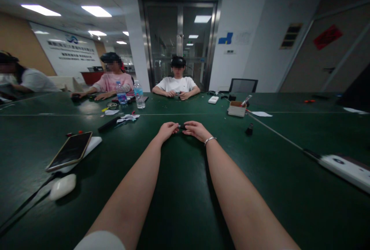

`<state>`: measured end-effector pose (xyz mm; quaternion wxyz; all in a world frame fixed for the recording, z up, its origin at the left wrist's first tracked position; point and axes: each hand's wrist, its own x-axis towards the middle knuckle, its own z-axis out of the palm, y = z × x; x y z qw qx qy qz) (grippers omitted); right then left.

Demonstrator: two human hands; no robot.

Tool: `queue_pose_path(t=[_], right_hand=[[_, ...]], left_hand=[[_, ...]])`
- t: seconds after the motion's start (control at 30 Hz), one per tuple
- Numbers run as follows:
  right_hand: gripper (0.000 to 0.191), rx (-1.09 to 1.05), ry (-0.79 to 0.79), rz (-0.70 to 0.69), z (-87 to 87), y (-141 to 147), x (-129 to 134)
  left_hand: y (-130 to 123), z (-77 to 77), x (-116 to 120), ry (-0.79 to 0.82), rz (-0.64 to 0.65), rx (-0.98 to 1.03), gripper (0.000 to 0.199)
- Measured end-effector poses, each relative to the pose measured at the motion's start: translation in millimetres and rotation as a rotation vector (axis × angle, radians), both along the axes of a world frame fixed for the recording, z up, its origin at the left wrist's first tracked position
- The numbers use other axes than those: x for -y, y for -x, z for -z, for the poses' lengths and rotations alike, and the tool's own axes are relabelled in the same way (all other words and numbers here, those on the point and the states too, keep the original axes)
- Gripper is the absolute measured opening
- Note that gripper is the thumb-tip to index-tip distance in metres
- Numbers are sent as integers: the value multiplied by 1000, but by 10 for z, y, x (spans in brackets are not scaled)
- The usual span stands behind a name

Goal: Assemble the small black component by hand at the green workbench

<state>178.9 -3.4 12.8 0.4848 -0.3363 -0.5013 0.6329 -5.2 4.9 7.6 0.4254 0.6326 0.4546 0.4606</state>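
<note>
Both of my arms reach forward over the green table (185,188). Between my fingertips is a small dark object with a grey end (182,126), too small for me to tell its kind. The fingers of my left hand (168,130) pinch its grey end. My right hand (197,131), below which a silver bracelet (210,140) circles the wrist, is closed on the dark end. Fingers partly cover the object. To the right of my right hand, a small black item (249,129) stands on the table.
At left lie a phone (71,150) and a white rounded case (63,187). Crumpled paper (128,117), water bottles (139,95) and a small box (237,109) are farther off. A white device (345,169) lies at right. A person (177,84) sits opposite; two others are at left.
</note>
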Motion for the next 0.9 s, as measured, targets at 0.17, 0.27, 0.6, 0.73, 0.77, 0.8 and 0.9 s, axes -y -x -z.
queue_pose_path(t=[0.17, 0.27, 0.6, 0.73, 0.77, 0.8, 0.9], right_hand=[[17, 5, 2, 1, 3, -1, -4], [18, 3, -2, 0, 2, 0, -2], [18, 5, -5, -10, -10, 5, 13], [19, 9, -6, -18, -16, 4, 25], [19, 8, -4, -20, -16, 4, 26], [19, 7, -2, -19, -16, 2, 26], [18, -3, -3, -10, -12, -2, 23]], left_hand=[[-3, -13, 40, -24, 36, 5, 34], [-7, -13, 40, -47, 45, 5, 32], [-4, 33, -24, -13, 18, -9, 32], [-16, 10, 0, -15, 12, 27, 27], [-18, -3, 12, -15, 20, 31, 26], [-18, -15, 25, -12, 30, 32, 25], [-10, -48, 56, -2, 49, 29, 25]])
